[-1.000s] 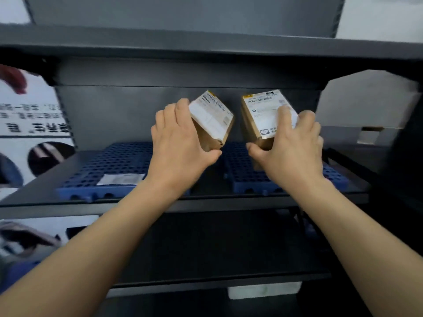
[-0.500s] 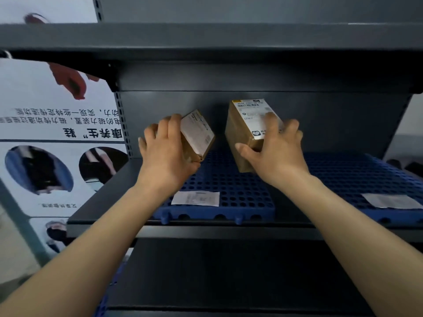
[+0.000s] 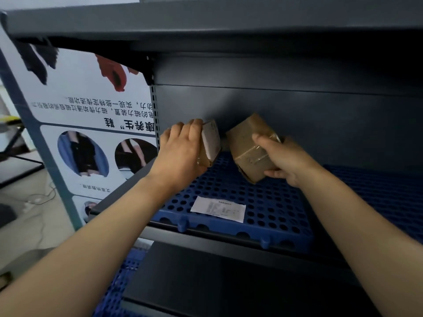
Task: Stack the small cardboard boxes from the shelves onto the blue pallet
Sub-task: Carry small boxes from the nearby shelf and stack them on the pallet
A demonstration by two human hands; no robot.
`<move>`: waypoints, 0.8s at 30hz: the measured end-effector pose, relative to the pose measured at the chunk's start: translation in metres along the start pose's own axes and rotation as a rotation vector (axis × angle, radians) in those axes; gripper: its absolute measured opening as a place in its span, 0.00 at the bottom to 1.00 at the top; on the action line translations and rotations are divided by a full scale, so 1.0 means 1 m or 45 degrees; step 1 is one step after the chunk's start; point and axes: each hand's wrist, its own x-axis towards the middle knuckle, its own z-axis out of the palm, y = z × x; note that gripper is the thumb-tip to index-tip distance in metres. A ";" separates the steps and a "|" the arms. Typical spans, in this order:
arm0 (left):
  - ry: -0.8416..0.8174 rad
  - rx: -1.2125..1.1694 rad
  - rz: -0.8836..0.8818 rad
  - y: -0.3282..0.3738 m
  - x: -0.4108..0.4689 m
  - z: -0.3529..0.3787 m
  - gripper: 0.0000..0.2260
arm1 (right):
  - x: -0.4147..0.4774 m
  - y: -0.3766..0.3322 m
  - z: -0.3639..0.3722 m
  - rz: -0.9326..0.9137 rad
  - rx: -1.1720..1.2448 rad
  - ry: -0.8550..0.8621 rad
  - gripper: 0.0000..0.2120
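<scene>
**Two boxes in hand, none set down yet**

The blue pallet (image 3: pixel 263 209) below both hands carries only a paper slip (image 3: pixel 218 208). No box stands on it, so the stacking looks barely begun. The left hand (image 3: pixel 180 156) curls its fingers over a labelled box (image 3: pixel 211 143). The right hand (image 3: pixel 283 161) grips a tilted brown box (image 3: pixel 247 145), low over the pallet.

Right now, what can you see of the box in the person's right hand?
The box is small, brown cardboard, with shiny clear tape across its near face; no label shows on the sides in view. It is tilted, one corner pointing down toward the blue pallet; whether it touches the pallet cannot be told. The right hand grips it, thumb on the upper edge, fingers under the lower side. It is apart from the other box, held in the left hand.
</scene>
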 end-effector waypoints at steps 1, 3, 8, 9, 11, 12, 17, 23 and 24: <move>-0.028 0.015 0.008 -0.002 0.001 0.003 0.41 | 0.002 0.000 0.001 0.027 0.053 -0.012 0.45; -0.088 0.055 0.031 -0.005 0.005 0.010 0.39 | 0.005 0.000 0.003 0.072 0.102 -0.033 0.40; -0.241 0.057 0.049 -0.010 0.017 0.025 0.40 | 0.008 -0.004 0.014 0.130 0.164 -0.013 0.36; -0.264 0.042 0.053 -0.010 0.019 0.027 0.40 | 0.007 -0.004 0.017 0.147 0.175 -0.004 0.35; -0.268 0.044 0.082 -0.014 0.023 0.031 0.40 | 0.007 -0.003 0.022 0.187 0.196 0.009 0.33; -0.247 0.059 0.112 -0.016 0.025 0.033 0.40 | 0.007 -0.003 0.024 0.202 0.200 0.016 0.31; -0.216 0.052 0.213 -0.027 0.029 0.045 0.40 | 0.008 -0.002 0.035 0.261 0.055 0.075 0.29; -0.252 -0.075 0.279 -0.040 0.028 0.052 0.35 | 0.009 -0.001 0.044 0.249 -0.085 0.064 0.33; -0.245 -0.109 0.284 -0.041 0.029 0.051 0.33 | 0.009 -0.001 0.045 0.249 -0.094 0.053 0.34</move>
